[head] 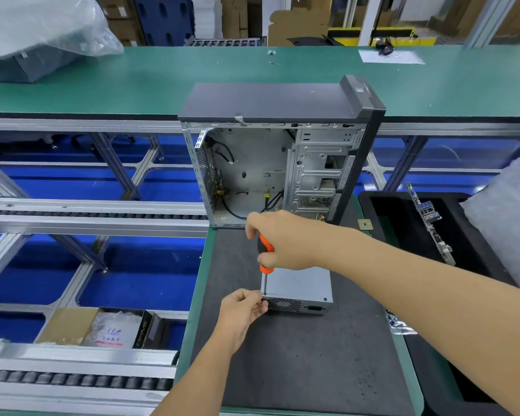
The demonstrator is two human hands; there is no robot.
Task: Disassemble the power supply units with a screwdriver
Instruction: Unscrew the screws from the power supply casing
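Orange screwdriver (265, 256) upright in right hand (285, 240) — left hand (243, 309) bracing.

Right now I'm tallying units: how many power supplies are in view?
1: the power supply on the dark mat, below the open case. Others may be hidden.

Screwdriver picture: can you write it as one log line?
right hand grips screwdriver | tip on power supply top corner | left hand steadies corner
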